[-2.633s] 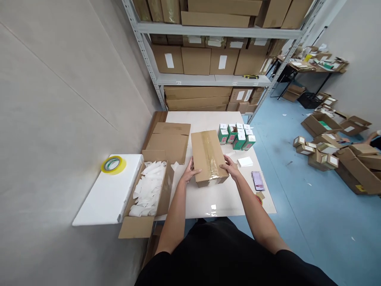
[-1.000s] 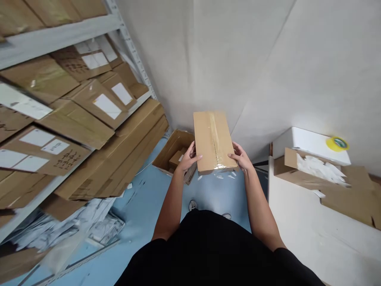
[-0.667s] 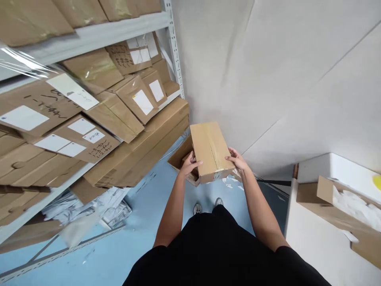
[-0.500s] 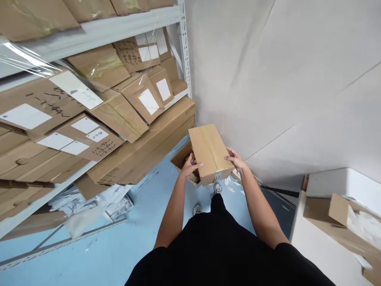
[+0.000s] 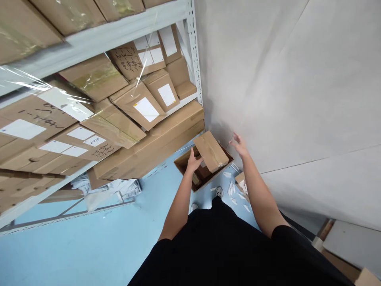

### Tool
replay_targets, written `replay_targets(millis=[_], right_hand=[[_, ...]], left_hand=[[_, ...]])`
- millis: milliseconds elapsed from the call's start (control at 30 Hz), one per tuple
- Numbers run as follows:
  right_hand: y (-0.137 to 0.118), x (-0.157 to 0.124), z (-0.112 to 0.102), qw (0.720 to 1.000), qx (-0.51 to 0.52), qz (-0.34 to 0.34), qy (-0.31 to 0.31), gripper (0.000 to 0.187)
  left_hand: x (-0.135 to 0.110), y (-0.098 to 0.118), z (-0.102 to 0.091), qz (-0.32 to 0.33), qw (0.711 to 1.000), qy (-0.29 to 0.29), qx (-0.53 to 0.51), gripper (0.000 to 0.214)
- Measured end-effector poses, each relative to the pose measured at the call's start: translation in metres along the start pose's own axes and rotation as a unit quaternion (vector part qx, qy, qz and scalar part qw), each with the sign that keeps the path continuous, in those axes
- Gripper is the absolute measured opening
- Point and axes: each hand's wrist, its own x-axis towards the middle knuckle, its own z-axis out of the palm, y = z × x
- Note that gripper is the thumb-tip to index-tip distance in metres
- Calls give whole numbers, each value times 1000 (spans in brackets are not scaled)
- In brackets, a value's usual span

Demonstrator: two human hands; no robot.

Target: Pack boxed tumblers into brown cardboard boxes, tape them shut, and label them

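Note:
A small brown box (image 5: 212, 151) sealed with clear tape hangs tilted just above an open carton (image 5: 183, 170) that stands on the blue floor by the wall. My left hand (image 5: 193, 162) is at the box's left edge, fingers stretched against it without wrapping it. My right hand (image 5: 239, 144) is off the box, a little to its right, with its fingers spread and nothing in it. The carton holds other small brown boxes, partly hidden.
A metal rack (image 5: 195, 59) on the left is packed with labelled cartons (image 5: 139, 104), some under plastic film. The grey wall stands close on the right. White paper scraps (image 5: 235, 191) lie on the floor by my shoes. A white table corner (image 5: 345, 242) shows at bottom right.
I have turned from the table to the floor carton. The box has gone down and away from me, tilting over the carton, and my right hand has let go of it.

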Motion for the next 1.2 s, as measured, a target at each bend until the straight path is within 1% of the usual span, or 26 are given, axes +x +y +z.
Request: replay_targets(millis=[67, 133, 200, 300, 367, 500, 633, 733, 833, 933, 1000, 1067, 1133, 1200], right_hand=[[-8, 6, -4, 999, 11, -30, -15, 82], [-16, 3, -3, 998, 16, -47, -26, 79], [-24, -6, 0, 998, 20, -52, -35, 76], [-35, -24, 4, 998, 21, -55, -39, 71], [-40, -38, 6, 998, 24, -54, -30, 68], [-48, -69, 8, 998, 21, -54, 9, 64], [-52, -106, 9, 996, -15, -50, 71, 62], [-50, -137, 3, 990, -31, -42, 130, 63], [-43, -178, -11, 978, -33, -25, 202, 63], [-33, -228, -31, 958, -31, -10, 284, 63], [-27, -265, -47, 940, -27, -4, 341, 62], [-20, -306, -65, 919, -20, 0, 393, 61], [-14, -348, -84, 896, -14, 1, 444, 61], [-7, -393, -102, 871, -9, 1, 492, 61]], left_hand=[[6, 9, -2, 6, 1000, 24, 17, 123], [10, 15, -6, 16, 998, 50, 28, 115], [13, 19, -10, 25, 997, 63, 30, 110], [15, 26, -13, 43, 997, 59, 20, 102], [16, 34, -11, 69, 997, 38, 6, 98], [16, 53, 0, 125, 992, -28, -21, 90], [12, 71, 14, 181, 979, -88, -20, 84], [4, 82, 28, 221, 966, -136, -12, 76], [-9, 87, 50, 247, 952, -182, -3, 68], [-28, 89, 83, 262, 935, -237, 7, 64], [-45, 90, 111, 273, 920, -282, 18, 65], [-67, 91, 143, 288, 899, -328, 31, 66], [-94, 92, 177, 308, 876, -370, 43, 66], [-129, 93, 212, 327, 850, -409, 53, 65]])
